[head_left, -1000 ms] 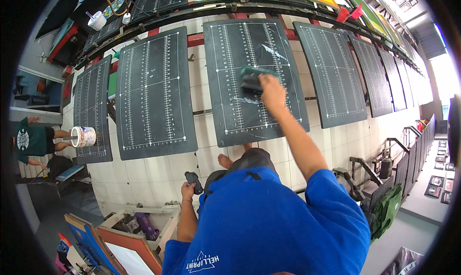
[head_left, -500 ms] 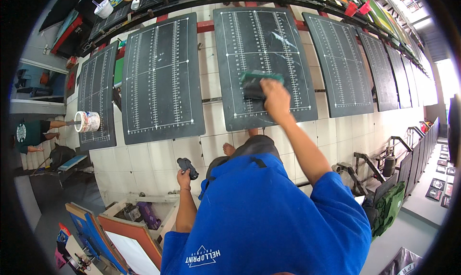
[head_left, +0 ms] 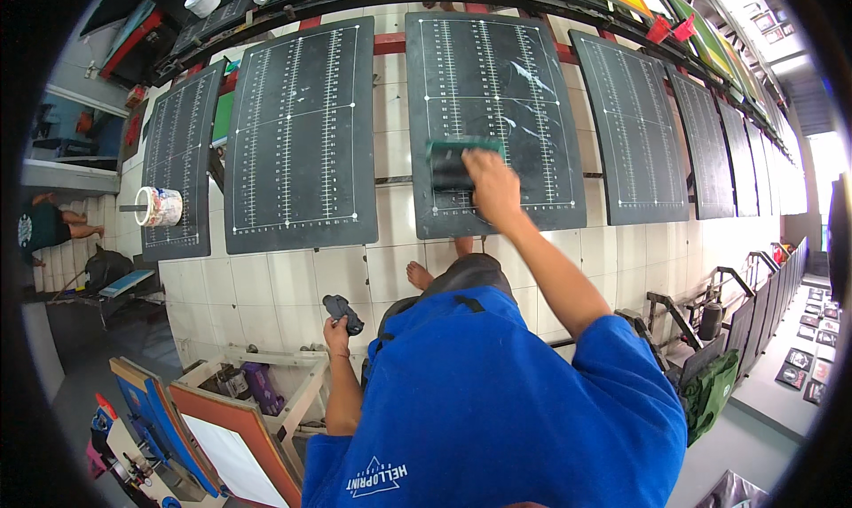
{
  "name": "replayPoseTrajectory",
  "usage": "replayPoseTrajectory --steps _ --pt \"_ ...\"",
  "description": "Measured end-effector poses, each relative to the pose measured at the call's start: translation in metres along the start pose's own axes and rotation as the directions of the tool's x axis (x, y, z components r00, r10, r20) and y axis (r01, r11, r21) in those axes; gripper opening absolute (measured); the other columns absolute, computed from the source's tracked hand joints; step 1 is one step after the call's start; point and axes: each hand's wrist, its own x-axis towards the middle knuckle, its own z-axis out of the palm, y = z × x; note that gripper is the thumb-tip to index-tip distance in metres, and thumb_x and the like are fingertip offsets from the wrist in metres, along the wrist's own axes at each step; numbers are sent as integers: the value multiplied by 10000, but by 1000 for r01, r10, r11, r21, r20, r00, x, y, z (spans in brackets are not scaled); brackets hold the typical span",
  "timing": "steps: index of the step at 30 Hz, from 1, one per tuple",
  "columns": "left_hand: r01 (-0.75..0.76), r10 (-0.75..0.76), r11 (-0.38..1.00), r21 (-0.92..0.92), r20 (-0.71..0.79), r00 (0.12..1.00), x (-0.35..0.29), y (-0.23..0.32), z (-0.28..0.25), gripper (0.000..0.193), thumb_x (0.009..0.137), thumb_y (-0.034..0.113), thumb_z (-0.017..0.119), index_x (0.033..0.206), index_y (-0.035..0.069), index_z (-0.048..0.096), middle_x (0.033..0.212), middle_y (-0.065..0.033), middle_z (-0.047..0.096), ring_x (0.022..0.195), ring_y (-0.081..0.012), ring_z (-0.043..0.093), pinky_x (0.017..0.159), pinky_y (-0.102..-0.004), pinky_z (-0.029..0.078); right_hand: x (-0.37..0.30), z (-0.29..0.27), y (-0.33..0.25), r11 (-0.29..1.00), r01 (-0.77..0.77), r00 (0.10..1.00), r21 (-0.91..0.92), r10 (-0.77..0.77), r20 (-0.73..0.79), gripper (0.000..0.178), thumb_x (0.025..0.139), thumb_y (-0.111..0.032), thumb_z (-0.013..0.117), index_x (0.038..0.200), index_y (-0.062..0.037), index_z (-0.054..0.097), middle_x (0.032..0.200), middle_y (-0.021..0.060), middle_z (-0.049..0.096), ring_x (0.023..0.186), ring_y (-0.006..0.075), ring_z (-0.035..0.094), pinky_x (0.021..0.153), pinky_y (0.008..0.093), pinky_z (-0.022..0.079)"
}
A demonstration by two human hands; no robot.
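While standing at the near edge of a gridded black platen (head_left: pixel 475 118), reaching out over it now: big, flat, set end-on, presumably to bring most of its surface within arm's length. To the left of that platen, another gridded platen (head_left: pixel 302 157); to the right of it, a narrower-looking one (head_left: pixel 643 144); between them, gaps down to tiled floor (head_left: pixel 390 157), likely for access along the sides.

Next in size, and right in the action, on the nearer half of the platen: a green-edged black tool (head_left: pixel 451 169), too blurred to name more closely. Over the right part of it, the right hand (head_left: pixel 494 187), with fingers closed and gripping from above, probably for steady pressure against the flat surface.

Over to the left of the platen's near edge, well apart from it: a dark grey cloth-like bundle (head_left: pixel 342 313), gripped in the curled fingers of the left hand (head_left: pixel 336 334), apparently to keep it clear of the platen.

Smallest of all, on the platen's farther right part, beyond the tool: pale streaks (head_left: pixel 532 75), impossible to call wet or dry.
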Motion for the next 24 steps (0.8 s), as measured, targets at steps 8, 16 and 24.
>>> replayPoseTrajectory --steps 8,16,24 --pt "40 -42 994 -105 -21 999 -20 9 -6 369 904 125 760 1207 -30 617 897 -60 672 786 -139 621 690 -287 503 -54 -24 44 966 -220 975 -137 222 -1 614 764 36 638 1370 -56 606 1303 82 630 1204 299 590 990 401 536" --pt "99 -107 967 234 23 994 -30 -16 6 358 871 146 786 1153 -20 641 874 -67 668 762 -152 610 682 -306 499 -41 -10 -1 998 51 999 30 -51 11 580 736 37 640 1305 -75 636 1265 72 648 1176 287 616 983 401 540" --pt "57 -55 998 -30 63 997 -9 -1 31 252 882 140 771 1057 -3 659 816 -33 648 719 -113 576 660 -285 472 -112 -77 132 996 -1 990 -93 14 138 709 669 91 655 1352 -98 645 1320 86 648 1250 307 590 1035 413 502"
